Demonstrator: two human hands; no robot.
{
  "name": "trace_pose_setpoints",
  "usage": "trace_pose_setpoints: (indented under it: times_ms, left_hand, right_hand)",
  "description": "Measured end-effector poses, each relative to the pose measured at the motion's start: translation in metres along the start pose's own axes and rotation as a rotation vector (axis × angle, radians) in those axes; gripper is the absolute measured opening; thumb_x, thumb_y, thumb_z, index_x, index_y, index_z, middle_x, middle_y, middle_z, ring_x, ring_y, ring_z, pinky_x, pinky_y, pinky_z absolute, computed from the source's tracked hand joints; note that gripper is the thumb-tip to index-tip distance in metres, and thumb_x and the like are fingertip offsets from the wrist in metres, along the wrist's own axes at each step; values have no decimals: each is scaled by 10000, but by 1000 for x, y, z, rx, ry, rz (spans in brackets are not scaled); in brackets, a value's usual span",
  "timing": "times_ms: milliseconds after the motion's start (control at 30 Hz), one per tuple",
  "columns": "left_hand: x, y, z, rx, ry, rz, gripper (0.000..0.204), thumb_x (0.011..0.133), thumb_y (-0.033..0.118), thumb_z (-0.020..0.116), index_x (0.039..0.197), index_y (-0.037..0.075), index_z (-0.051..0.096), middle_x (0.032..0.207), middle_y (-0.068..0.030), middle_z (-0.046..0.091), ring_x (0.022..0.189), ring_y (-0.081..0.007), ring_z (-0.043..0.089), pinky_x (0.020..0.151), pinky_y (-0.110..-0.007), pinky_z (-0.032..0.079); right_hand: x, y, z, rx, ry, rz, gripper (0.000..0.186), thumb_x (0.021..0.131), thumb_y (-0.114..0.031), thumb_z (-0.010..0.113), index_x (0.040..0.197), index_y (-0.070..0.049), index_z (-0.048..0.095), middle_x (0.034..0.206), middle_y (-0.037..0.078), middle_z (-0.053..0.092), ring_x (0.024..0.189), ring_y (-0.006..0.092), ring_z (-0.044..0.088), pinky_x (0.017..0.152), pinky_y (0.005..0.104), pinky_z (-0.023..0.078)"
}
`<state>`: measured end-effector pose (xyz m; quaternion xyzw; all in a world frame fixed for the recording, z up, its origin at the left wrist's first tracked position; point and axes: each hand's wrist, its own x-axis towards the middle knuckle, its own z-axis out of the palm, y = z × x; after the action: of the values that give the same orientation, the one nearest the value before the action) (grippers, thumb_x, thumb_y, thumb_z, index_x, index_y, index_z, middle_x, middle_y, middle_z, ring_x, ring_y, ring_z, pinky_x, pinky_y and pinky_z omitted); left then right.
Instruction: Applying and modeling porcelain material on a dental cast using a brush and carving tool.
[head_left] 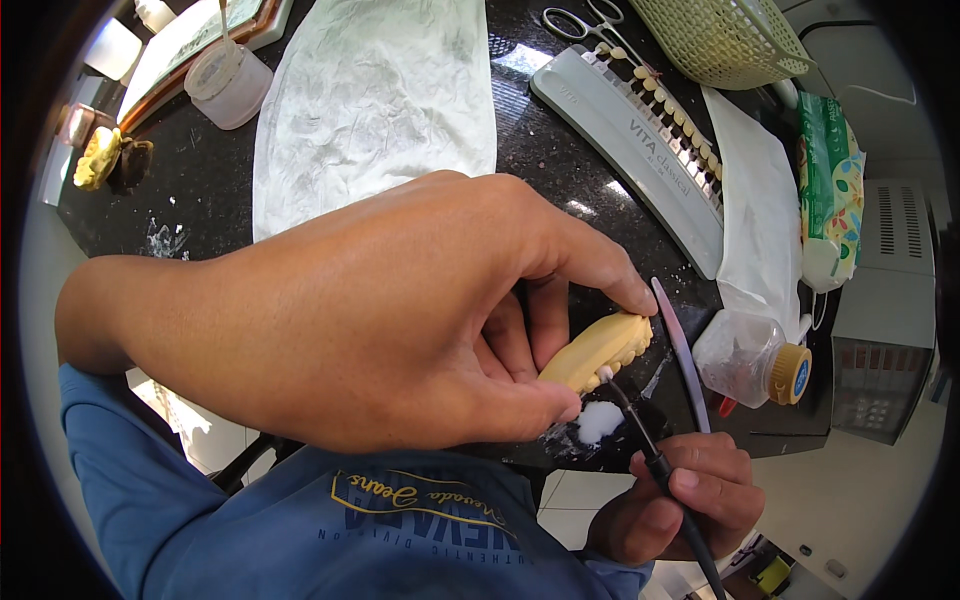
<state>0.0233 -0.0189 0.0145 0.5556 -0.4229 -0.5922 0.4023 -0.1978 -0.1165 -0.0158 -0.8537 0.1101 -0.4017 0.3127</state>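
Note:
My left hand (450, 290) reaches across from the left and grips a yellow dental model (592, 352) by its ends, between thumb and fingers. Its row of teeth faces me. In my right hand (705, 490), low on the right, is a slim dental instrument (660, 468) with a dark handle, held like a pen. The instrument's thin tip meets the model's teeth, where a small whitish dab shows. Just below the model, a mound of white powder (600, 422) lies on the black worktop. A pinkish, blade-shaped tool (682, 352) lies beyond my right hand.
A tooth shade guide (630, 150) stands beyond the model, near surgical scissors (583, 28) and a green basket (725, 45). White cloth (375, 110) covers the worktop's middle. At right are a gold-capped clear bottle (735, 350) and a tissue pack (830, 190); far left, a jar (230, 88).

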Motion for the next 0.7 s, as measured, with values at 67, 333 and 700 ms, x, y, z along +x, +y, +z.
trace_pose_setpoints:
  times_ms: [67, 333, 700]
  left_hand:
    - [0, 0, 0, 1, 2, -1, 520, 802, -5, 678, 1290, 27, 502, 838, -71, 646, 751, -62, 646, 708, -174, 553]
    - [0, 0, -1, -3, -6, 10, 522, 803, -10, 671, 1294, 20, 496, 851, -76, 640, 765, -67, 647, 718, -175, 552]
    - [1, -2, 1, -19, -8, 2, 516, 801, -14, 671, 1289, 27, 508, 860, -75, 638, 759, -69, 647, 718, -174, 551]
  right_hand:
    - [0, -1, 0, 4, 7, 0, 283, 890, -312, 584, 921, -57, 464, 690, 77, 515, 530, 141, 494, 520, 243, 391]
    - [1, 3, -11, 28, -133, 16, 287, 889, -320, 572, 916, -55, 467, 692, 80, 517, 519, 136, 483, 517, 240, 382]
    - [-6, 5, -12, 115, 131, 84, 278, 936, -329, 517, 950, -57, 463, 806, 138, 497, 573, 143, 504, 457, 201, 405]
